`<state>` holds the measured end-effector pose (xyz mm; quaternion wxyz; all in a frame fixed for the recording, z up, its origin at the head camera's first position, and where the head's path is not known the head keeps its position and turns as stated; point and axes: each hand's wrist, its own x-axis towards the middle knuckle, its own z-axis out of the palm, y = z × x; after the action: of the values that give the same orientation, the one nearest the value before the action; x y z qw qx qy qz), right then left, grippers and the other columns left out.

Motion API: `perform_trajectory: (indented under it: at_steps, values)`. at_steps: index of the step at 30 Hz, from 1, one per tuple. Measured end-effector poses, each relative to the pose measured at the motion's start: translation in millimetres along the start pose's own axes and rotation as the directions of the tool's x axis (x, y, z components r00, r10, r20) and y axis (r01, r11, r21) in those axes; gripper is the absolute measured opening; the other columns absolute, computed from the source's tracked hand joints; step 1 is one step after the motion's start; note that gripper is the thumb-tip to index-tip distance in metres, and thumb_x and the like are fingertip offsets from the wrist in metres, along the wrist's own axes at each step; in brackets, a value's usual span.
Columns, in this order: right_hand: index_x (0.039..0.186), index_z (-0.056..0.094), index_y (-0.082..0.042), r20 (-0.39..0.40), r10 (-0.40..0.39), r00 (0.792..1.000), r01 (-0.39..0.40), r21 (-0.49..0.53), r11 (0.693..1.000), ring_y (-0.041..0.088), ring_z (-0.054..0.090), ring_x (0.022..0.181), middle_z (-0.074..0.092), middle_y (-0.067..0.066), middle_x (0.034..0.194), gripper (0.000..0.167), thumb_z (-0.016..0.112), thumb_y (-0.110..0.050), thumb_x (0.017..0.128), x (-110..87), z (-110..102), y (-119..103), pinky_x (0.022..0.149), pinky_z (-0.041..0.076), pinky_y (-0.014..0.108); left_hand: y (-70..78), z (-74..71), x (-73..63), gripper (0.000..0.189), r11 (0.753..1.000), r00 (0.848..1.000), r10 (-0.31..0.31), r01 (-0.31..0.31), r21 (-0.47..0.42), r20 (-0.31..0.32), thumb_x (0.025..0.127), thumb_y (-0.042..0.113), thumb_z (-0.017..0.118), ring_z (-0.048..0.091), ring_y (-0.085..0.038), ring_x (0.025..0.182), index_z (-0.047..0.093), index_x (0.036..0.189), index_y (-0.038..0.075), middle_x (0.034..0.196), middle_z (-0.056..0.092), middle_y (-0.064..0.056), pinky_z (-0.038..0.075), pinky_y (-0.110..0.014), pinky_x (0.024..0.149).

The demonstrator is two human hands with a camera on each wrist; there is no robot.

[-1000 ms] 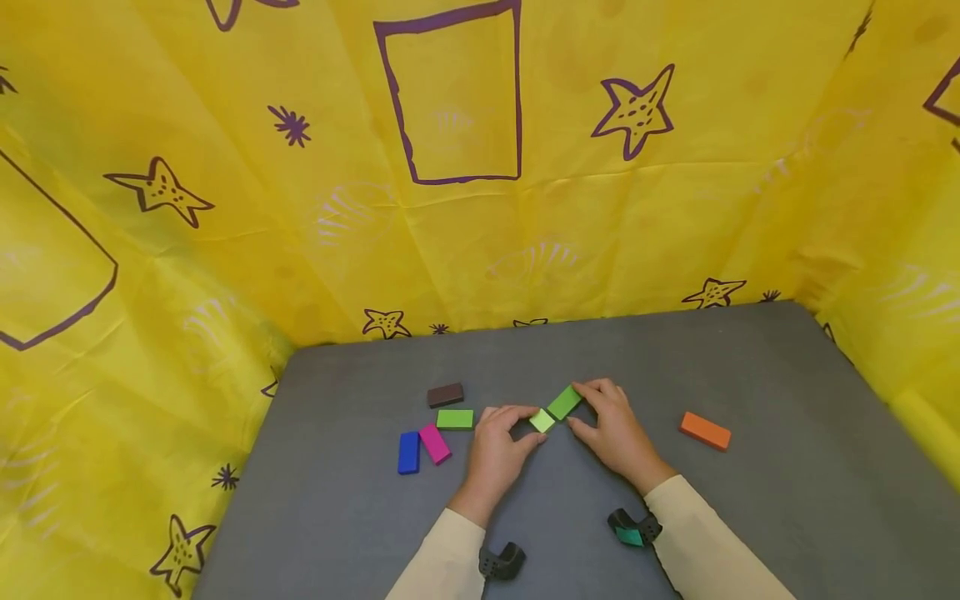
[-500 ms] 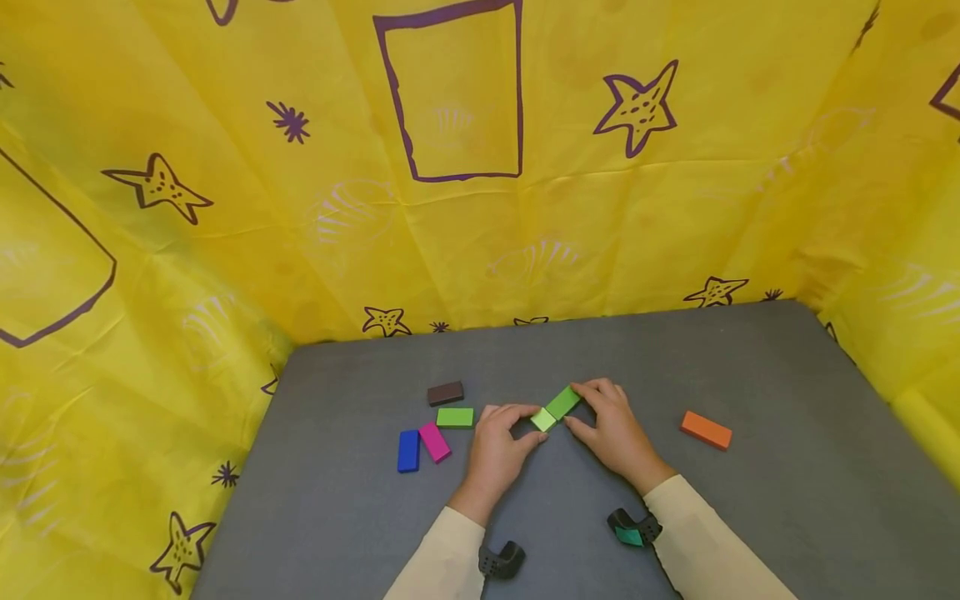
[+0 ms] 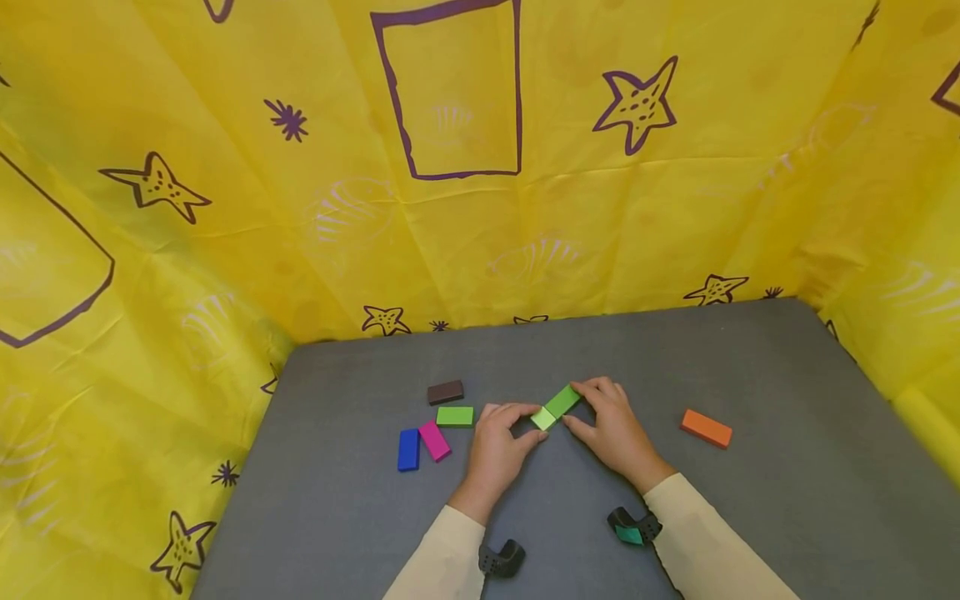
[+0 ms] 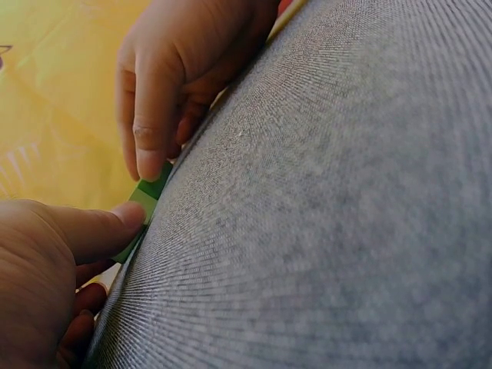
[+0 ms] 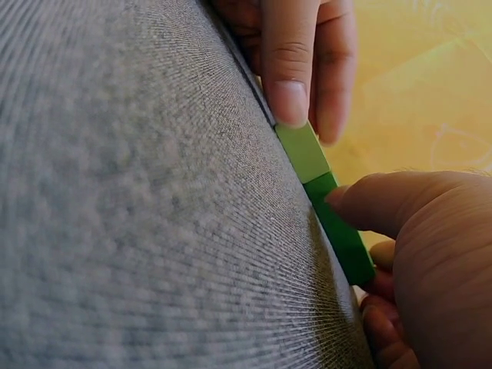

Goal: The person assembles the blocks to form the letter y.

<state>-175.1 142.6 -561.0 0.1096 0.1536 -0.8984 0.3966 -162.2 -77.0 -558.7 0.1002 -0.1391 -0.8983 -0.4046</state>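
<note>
My left hand (image 3: 497,450) pinches a small light green block (image 3: 543,418) between thumb and fingers in the middle of the table. On its right, my right hand (image 3: 618,429) holds a longer green block (image 3: 563,402) by its sides, thumb near and fingers far. The two blocks meet end to end in a slanting line that runs up to the right. Seen from the right wrist, the light green block (image 5: 304,152) and darker green block (image 5: 342,238) lie flush on the cloth, the right thumb on the darker one's side. Fingertips hide parts of both blocks.
Left of my hands lie a brown block (image 3: 446,392), a lime green block (image 3: 454,417), a pink block (image 3: 434,441) and a blue block (image 3: 408,450). An orange block (image 3: 706,428) lies to the right. A yellow printed curtain (image 3: 465,250) borders the grey table (image 3: 337,517).
A thin gap between the light green and green blocks has closed, the right hand having shifted the green block slightly toward the left hand. The other blocks stay put.
</note>
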Motion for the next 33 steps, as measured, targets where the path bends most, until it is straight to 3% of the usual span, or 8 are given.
perform_trajectory:
  at_steps: [20, 33]
  values:
    - [0.137, 0.068, 0.010, 0.000, 0.011, 1.000, -0.011, 0.010, 1.000, 0.041, 0.054, 0.114, 0.062, 0.020, 0.123, 0.053, 0.089, -0.009, 0.092, -0.4, -2.5, -3.0, 0.099, 0.048, 0.060, 0.7, -0.4, -0.1, 0.036, 1.000, 1.000, -0.007, 0.007, 0.012, 0.013, 0.088, 0.020, 0.095, 0.060, -0.015, 0.103, 0.084, 0.122, 0.018, 0.119, 0.078, 0.008, 0.052, -0.039, 0.090]
    - [0.143, 0.066, 0.004, -0.009, 0.032, 0.999, -0.032, 0.059, 0.998, 0.043, 0.055, 0.122, 0.062, 0.020, 0.130, 0.053, 0.086, -0.010, 0.095, -4.3, -5.8, -1.4, 0.103, 0.046, 0.063, 3.6, -5.0, -2.3, 0.047, 0.999, 0.997, -0.043, 0.045, -0.021, 0.060, 0.090, 0.022, 0.094, 0.060, -0.017, 0.112, 0.078, 0.133, 0.017, 0.129, 0.074, 0.007, 0.052, -0.043, 0.097]
